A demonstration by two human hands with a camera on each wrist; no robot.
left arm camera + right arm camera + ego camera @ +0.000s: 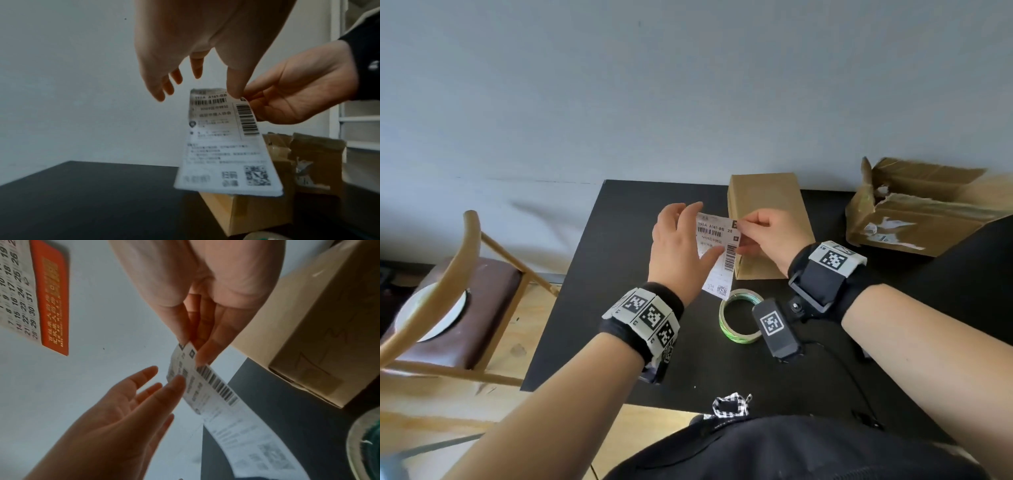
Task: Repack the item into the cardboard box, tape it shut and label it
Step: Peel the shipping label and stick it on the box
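Pale grey wall stood behind a black bench (619, 308), and on the bench sat a closed cardboard box (767, 219) with plain brown sides. Both hands were raised above the bench in front of that box, close together, with a white shipping label (717, 253) between them. The right hand (767, 236) pinched the label's upper right corner between thumb and fingertips (205, 353), so the sheet hung down with its printed side, barcodes and a QR code, towards the person. The left hand (678, 246) was spread, fingers straight and slightly fanned, its thumb lying against the label's left edge; it gripped nothing. The label hung in the air, clear of the box top and of the bench.

Just below the label lay a roll of tape (739, 315) with a green edge, flat on the bench near the right wrist. Farther right stood a torn, opened carton (914, 212) with ragged flaps and scraps of old label on its side. To the left of the bench was a wooden chair (465, 291) with a brown seat, carrying a white plate (421, 315). A wall calendar (26, 293) with an orange border showed in the right wrist view.
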